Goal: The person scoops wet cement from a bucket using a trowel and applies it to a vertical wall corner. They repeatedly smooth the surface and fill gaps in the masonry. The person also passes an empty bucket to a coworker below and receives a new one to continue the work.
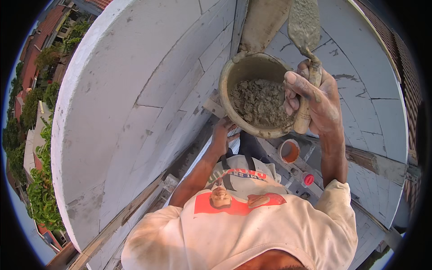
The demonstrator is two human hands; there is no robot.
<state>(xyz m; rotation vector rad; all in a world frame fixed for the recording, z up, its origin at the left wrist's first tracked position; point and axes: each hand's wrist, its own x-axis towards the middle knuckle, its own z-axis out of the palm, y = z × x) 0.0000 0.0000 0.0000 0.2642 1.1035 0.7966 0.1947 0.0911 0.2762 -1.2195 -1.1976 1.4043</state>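
A mortar-coated trowel (303, 27) points upward from my right hand (310, 96), whose fingers are closed round its wooden handle at the right rim of the bucket. The round bucket (238, 125) holds lumpy grey wet mortar (258, 101). My left hand (223, 132) is at the lower left side of the bucket, fingers curled against it and partly hidden by it. Behind the bucket, a stained board (258, 20) stands against the pale block wall.
Pale block walls (103, 112) (369, 121) rise on both sides. Wooden planks (378, 164) cross below, with an orange-lined container (289, 150) and a pink-capped item (307, 179). Rooftops (42, 29) and trees (45, 180) lie beyond the left wall's edge.
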